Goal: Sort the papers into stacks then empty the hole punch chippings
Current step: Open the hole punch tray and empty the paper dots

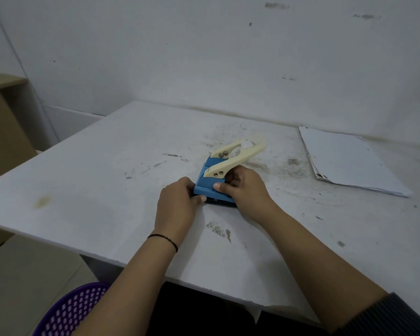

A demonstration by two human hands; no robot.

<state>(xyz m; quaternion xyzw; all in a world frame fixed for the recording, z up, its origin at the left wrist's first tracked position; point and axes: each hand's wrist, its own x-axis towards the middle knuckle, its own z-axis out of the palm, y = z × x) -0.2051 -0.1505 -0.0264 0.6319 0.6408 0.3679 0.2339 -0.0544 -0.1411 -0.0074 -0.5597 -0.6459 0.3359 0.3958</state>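
The blue hole punch (212, 181) sits mid-table, well left of the paper stack (347, 161). The left hand (177, 204) and right hand (246, 190) both clasp its base; prising the dark tray off calls for level, gentle pulling, ideally above the purple basket (70, 311).

Hole punch (215, 180) mid-table (83, 178); paper stack (347, 161) far right; basket (68, 311) below left.

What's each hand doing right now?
Left hand: closed on the near-left corner of the hole punch.
Right hand: closed on the hole punch's right side.
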